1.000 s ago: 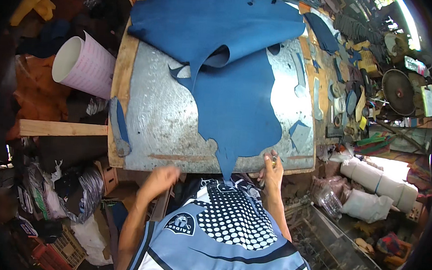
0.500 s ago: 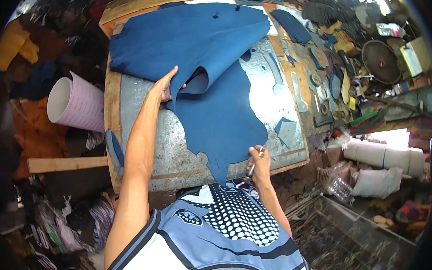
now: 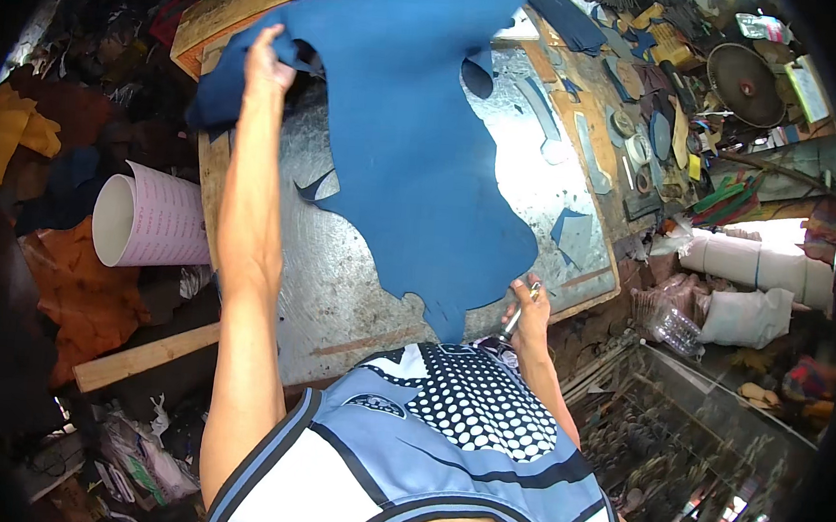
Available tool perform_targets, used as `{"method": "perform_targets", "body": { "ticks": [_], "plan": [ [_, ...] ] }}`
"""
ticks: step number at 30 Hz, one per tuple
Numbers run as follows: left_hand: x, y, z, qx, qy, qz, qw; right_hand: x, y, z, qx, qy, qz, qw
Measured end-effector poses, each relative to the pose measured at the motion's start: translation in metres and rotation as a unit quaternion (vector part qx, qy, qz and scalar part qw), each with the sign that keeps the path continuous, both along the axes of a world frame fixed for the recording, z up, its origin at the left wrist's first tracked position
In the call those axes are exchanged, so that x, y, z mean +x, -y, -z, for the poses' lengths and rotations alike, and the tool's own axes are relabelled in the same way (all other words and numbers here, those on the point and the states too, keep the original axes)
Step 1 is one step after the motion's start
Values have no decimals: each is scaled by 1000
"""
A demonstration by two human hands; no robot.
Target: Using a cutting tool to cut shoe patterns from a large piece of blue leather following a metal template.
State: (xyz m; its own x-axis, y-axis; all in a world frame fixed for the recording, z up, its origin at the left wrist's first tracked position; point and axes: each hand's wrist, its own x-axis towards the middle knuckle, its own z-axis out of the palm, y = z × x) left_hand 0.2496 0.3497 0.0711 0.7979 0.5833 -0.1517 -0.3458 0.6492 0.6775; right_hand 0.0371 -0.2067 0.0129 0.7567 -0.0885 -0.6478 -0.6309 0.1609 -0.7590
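Note:
A large sheet of blue leather (image 3: 414, 165) lies across a metal-topped table (image 3: 341, 266), its narrow near end reaching my shirt. At the far left, my left hand (image 3: 270, 61) is closed on the leather's edge, with my arm stretched out. There the leather is bunched and folded, and part of it hangs past the table's left side. Close to the near right corner of the leather, my right hand (image 3: 529, 316) is closed round a slim metallic tool (image 3: 520, 315) like a pen or cutter; its kind does not show clearly. Its lower end points toward my shirt.
Grey-blue leather offcuts (image 3: 573, 234) lie right of the sheet. Rolls of tape (image 3: 638, 148) and scraps crowd the table's right side, near a round dark pan (image 3: 743, 87). A rolled pink-and-white sheet (image 3: 152, 221) stands left, above a wooden plank (image 3: 149, 355).
My left hand has carried the leather's edge away and to the left, opening out the fold that lay over the sheet. My right hand, still holding the tool, has shifted slightly right.

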Motion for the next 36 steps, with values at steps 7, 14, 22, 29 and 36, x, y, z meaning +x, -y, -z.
{"method": "perform_targets", "body": {
  "ticks": [7,14,22,29,36],
  "plan": [
    [-31,-54,31,320,-236,-310,864,8,-12,21,-5,-7,-38,999],
    [-102,-62,124,385,-454,-117,794,5,-23,15,-165,66,-151,972],
    [-207,20,142,527,-391,-166,737,-2,-8,14,-119,62,-122,983],
    [-187,170,140,694,-431,-15,576,2,-11,9,14,-18,-63,998],
    [-122,190,141,819,-399,99,401,13,-23,21,8,37,-117,992]
  ]
}}
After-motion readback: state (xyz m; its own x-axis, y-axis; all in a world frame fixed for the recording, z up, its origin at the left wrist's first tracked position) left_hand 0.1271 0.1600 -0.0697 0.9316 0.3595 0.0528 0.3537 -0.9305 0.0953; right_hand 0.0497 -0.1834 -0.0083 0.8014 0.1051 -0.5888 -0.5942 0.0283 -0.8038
